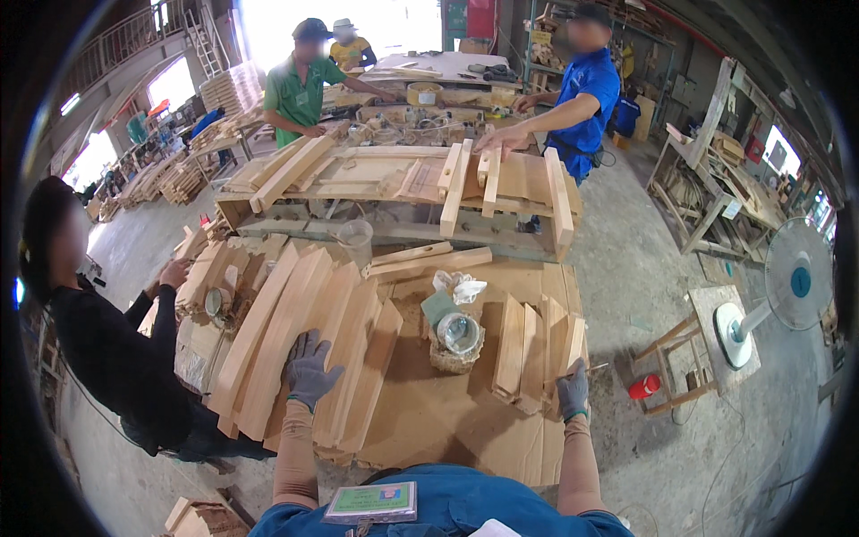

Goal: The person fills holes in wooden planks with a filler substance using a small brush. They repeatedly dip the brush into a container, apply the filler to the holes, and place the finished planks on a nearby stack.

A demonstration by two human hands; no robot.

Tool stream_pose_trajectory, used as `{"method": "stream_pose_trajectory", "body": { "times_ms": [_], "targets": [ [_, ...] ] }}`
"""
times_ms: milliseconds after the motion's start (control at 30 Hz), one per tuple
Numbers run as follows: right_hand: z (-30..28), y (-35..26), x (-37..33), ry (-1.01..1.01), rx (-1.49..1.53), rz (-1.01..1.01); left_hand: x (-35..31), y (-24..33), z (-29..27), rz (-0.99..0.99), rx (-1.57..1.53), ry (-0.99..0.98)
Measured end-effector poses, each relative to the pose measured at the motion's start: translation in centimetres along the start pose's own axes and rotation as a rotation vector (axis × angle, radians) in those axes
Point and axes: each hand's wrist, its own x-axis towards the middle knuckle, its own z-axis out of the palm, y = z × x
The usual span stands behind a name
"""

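Observation:
My left hand [311,370], in a grey glove, lies with its fingers stretched out on a row of long pale wooden pieces [277,327]. My right hand [573,392], also gloved, is closed at the near right end of a shorter group of wooden pieces [522,353]. From its fingers a thin stick-like tool [599,368] pokes out to the right; its other end is hidden. Between the two groups stands a jar [458,333] of whitish stuff in a crusted holder [460,360], with a green pad [438,307] and crumpled white plastic [460,286] beside it.
Brown cardboard [429,416] covers my table. A clear plastic cup [355,240] stands at its far edge. Beyond is a workbench [358,183] with a person in green [293,97] and one in blue [586,98]. A person in black [112,349] works at left; a fan [735,336] stands right.

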Motion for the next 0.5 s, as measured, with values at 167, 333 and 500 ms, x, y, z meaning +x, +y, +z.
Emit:
{"method": "stream_pose_trajectory", "body": {
  "times_ms": [167,333,500],
  "targets": [
    [0.4,0.8,0.2,0.018,-0.003,-0.026,0.2,0.3,0.0,-0.002,-0.034,0.005],
    [1.3,1.9,0.6,0.091,-0.060,-0.068,0.2,0.1,0.2,0.001,-0.047,0.000],
    [1.5,3.3,0.9,0.096,-0.061,-0.098,0.4,0.0,0.7,0.001,-0.068,0.000]
  ]
}}
